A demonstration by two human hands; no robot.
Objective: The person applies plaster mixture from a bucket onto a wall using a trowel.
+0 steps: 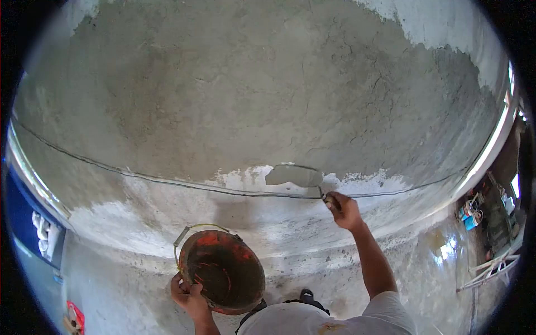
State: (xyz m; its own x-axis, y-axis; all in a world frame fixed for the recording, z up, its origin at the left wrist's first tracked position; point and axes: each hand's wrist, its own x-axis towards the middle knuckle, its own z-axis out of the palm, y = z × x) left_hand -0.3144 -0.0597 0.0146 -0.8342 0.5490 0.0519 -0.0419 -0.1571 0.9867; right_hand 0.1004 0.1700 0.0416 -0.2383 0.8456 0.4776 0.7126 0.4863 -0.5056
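My right hand (341,209) is closed round the handle of a trowel (296,175), whose blade lies against the wall at the lower edge of the wet grey plaster (223,100). Below that edge the wall is whitish. Lower left, my left hand (188,296) grips the rim of a round bucket (223,271), tilted with its mouth toward me. Its inside is dark with orange-red patches, and its handle (180,240) stands up at the left. How much is in the bucket I cannot tell.
A dark cable (245,193) runs across the wall just below the trowel. Blue-and-white buckets (472,219) and a white metal frame (494,268) stand at the right. A red object (75,317) lies on the floor at lower left. A shoe (306,294) shows below me.
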